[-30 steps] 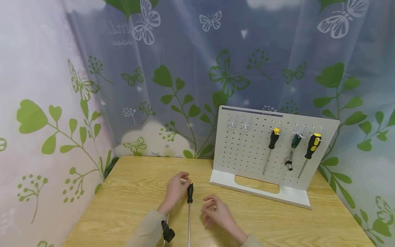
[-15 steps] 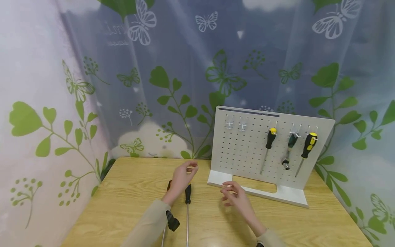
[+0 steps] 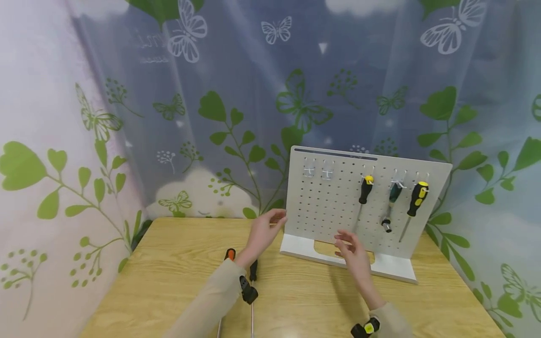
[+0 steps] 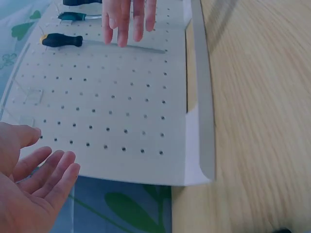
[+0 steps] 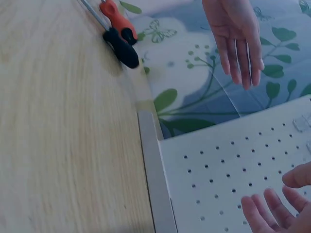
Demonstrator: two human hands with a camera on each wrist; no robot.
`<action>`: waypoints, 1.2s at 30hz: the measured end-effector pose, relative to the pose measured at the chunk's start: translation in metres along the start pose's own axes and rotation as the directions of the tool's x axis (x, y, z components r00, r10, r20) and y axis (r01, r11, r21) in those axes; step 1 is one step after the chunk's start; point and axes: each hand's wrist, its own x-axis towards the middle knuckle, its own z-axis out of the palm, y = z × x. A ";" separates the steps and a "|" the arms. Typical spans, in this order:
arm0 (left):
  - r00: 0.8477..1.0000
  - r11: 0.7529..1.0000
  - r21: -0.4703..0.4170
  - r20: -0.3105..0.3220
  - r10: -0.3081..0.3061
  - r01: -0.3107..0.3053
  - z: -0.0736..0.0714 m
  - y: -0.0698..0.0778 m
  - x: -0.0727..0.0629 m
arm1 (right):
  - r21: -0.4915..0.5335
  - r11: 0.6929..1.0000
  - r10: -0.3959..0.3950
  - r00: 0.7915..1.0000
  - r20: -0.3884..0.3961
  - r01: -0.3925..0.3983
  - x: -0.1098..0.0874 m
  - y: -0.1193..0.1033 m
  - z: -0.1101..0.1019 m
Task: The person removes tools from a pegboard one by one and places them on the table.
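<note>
Pegboard (image 3: 323, 211): placed upright on the wooden table (image 3: 169, 267), right of centre in the head view.
Left hand (image 3: 263, 232): released, fingers loosely extended; seen just below centre in the head view, where the board's left edge is overlapped by the fingertips. Contact cannot be told.
Right hand (image 3: 355, 256): released, fingers loosely bent; positioned in front of the board's lower part, right of centre and low in the head view. Contact cannot be told.
Clear hooks (image 3: 309, 169): two, mounted side by side at the board's upper left.
Hung tools: a yellow-topped screwdriver (image 3: 366, 190), a green-handled socket tool (image 3: 395, 193) and a black-and-yellow screwdriver (image 3: 417, 199) are suspended, in that order, toward the board's right end.
Table tools: an orange-and-black handle (image 3: 230, 255) and a black handle (image 3: 253, 271) are laid near each other at lower centre, the latter partly covered by the left arm; both are also shown at upper left in the right wrist view.
Backdrop (image 3: 236, 56): printed with butterflies and green leaves, hung behind the table.
</note>
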 end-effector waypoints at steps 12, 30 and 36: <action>0.998 0.992 -0.121 0.056 0.025 -0.019 0.028 0.033 0.027 | -0.054 0.998 -0.029 0.974 -0.223 0.017 0.033 0.001 -0.030; 0.991 0.996 -0.044 0.106 0.085 -0.081 0.053 0.066 0.060 | -0.010 1.000 -0.007 0.971 -0.239 0.005 0.060 0.001 -0.035; 0.986 0.995 0.005 0.133 0.096 -0.097 0.058 0.077 0.071 | -0.009 1.000 0.002 0.972 -0.237 -0.004 0.064 0.003 -0.034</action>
